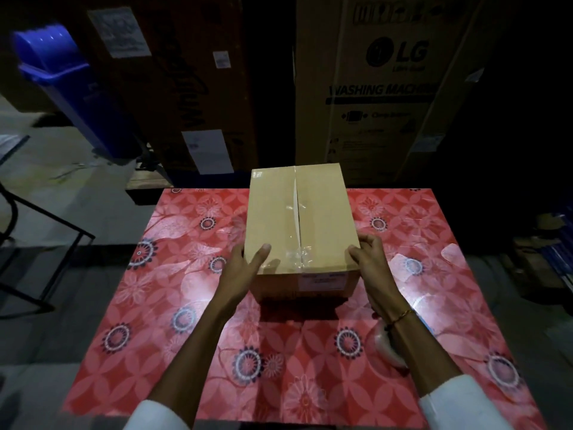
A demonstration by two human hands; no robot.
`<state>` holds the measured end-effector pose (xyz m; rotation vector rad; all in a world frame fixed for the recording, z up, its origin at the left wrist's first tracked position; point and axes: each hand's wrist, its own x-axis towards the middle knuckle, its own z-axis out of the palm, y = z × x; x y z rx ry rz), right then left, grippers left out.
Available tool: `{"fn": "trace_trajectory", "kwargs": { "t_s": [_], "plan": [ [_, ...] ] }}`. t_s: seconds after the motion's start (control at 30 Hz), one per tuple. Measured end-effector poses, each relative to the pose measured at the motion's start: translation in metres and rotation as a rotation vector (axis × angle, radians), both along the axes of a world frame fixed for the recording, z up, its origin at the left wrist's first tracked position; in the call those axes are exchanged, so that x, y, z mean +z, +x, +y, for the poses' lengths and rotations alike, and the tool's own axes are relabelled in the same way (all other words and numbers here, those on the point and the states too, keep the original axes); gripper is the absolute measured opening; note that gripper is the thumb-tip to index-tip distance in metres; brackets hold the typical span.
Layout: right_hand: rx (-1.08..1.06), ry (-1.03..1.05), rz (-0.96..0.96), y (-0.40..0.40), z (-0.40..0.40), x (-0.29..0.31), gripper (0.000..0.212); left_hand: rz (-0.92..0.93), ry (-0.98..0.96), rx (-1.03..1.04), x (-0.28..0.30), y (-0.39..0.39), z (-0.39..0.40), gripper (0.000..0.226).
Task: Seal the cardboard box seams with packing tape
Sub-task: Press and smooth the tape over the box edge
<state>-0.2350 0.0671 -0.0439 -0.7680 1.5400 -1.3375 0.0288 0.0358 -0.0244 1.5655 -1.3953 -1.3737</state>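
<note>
Beyond the right hand [369, 259], a tall carton [384, 88] bears the "LG" logo and, lower down, "WASHING MACHINE". Its smaller print is too blurred to read. The white label [322, 281] on the cardboard box [297, 218], between both hands, cannot be read, nor can the stickers on the carton beyond the left hand [245, 262].
</note>
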Motion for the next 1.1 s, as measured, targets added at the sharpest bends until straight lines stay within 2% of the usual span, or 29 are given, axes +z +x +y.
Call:
{"fn": "trace_trajectory", "kwargs": {
  "t_s": [0.07, 0.2, 0.37, 0.43, 0.5, 0.57, 0.7, 0.77, 0.87, 1.0, 1.1],
  "plan": [
    [0.01, 0.005, 0.01, 0.001, 0.007, -0.011, 0.03, -0.114, -0.017, 0.002, 0.003, -0.007, -0.001, 0.071],
    [0.059, -0.008, 0.067, 0.002, 0.012, -0.019, 0.039, -0.348, -0.085, 0.043, 0.002, -0.02, -0.004, 0.078],
    [0.075, 0.016, 0.229, 0.006, 0.011, -0.005, 0.045, -0.745, -0.196, -0.028, -0.006, -0.037, 0.002, 0.111],
    [0.119, 0.052, 0.423, 0.012, 0.01, 0.003, 0.061, -0.794, -0.212, -0.065, -0.007, -0.044, 0.002, 0.116],
    [0.197, 0.15, 0.72, 0.019, 0.008, 0.008, 0.097, -0.802, -0.196, -0.065, -0.007, -0.049, -0.001, 0.113],
    [0.217, 0.202, 0.913, 0.028, 0.002, 0.013, 0.114, -0.815, -0.188, -0.054, -0.007, -0.051, -0.004, 0.106],
    [0.243, 0.193, 1.087, 0.042, -0.012, 0.016, 0.116, -0.841, -0.196, -0.037, -0.008, -0.053, -0.005, 0.092],
    [0.256, 0.215, 1.118, 0.044, -0.017, 0.013, 0.109, -0.872, -0.202, -0.035, -0.008, -0.054, -0.005, 0.089],
    [0.222, 0.211, 1.101, 0.041, -0.02, 0.008, 0.093, -0.906, -0.204, -0.025, -0.008, -0.057, -0.005, 0.08],
    [0.202, 0.194, 1.104, 0.042, -0.02, 0.011, 0.084, -0.898, -0.198, -0.012, -0.006, -0.06, -0.006, 0.066],
    [0.192, 0.119, 0.973, 0.033, -0.017, 0.01, 0.077, -0.878, -0.219, -0.01, -0.002, -0.061, -0.007, 0.058]
  ]
}}
